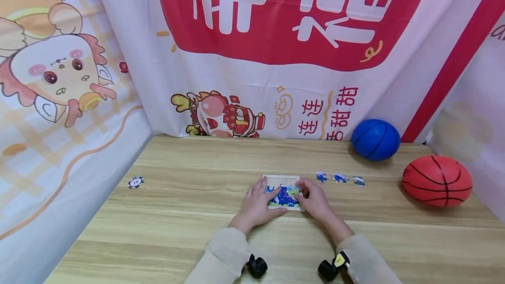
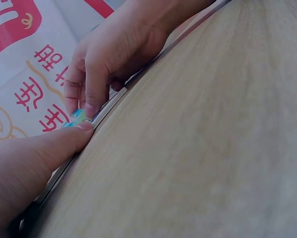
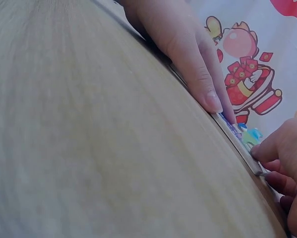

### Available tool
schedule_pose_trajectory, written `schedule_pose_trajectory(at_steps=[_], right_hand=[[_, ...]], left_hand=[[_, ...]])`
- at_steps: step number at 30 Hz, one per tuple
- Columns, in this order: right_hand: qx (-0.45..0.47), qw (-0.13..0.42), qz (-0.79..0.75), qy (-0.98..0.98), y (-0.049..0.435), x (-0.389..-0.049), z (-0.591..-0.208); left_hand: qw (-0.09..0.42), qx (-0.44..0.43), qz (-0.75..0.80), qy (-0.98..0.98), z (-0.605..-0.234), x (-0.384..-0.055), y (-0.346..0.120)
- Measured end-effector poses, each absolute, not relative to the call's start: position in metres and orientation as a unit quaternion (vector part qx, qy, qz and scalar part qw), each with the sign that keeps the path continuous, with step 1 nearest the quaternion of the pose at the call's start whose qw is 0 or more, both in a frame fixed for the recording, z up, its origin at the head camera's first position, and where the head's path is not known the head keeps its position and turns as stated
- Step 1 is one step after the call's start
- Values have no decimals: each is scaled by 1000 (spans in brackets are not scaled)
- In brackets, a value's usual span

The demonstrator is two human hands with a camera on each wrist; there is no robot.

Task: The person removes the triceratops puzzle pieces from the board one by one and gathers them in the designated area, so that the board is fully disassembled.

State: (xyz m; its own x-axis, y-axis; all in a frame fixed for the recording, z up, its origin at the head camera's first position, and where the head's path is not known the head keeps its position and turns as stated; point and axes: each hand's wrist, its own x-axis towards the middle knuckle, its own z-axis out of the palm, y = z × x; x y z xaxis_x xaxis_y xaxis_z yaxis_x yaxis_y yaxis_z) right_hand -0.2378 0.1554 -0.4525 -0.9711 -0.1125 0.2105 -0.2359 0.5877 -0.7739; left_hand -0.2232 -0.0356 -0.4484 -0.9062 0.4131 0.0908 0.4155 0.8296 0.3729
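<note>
A small jigsaw puzzle (image 1: 285, 198) in blue and green lies in a pale tray (image 1: 282, 179) on the table, its upper strip bare. My left hand (image 1: 256, 203) rests along the tray's left side, fingers extended, index finger reaching over the picture and thumb at the near edge. At the right side, my right hand (image 1: 314, 199) pinches a green and light-blue puzzle piece (image 3: 250, 136) between thumb and fingers. That piece is tilted up above the tray's surface in the right wrist view. In the left wrist view, the right-hand fingers (image 2: 91, 94) partly cover it.
Several loose puzzle pieces (image 1: 339, 178) lie in a row right of the tray. Farther right are a blue ball (image 1: 375, 140) and a red ball (image 1: 437, 181). A poker chip (image 1: 136, 182) lies at the left. Printed cloth (image 1: 272, 95) hangs along the table's back edge.
</note>
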Motion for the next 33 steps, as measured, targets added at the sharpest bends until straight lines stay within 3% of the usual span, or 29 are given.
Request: schedule_pose_trajectory(at_steps=[19,33], right_hand=[[92,54,464,-879,159,-237,-445],[69,35,454,-888,210,-231,-432]], left_hand=[[-5,-213,-200,-956,-448,-223,-36],[-7,-210,-200,-957,-448,-223,-36]])
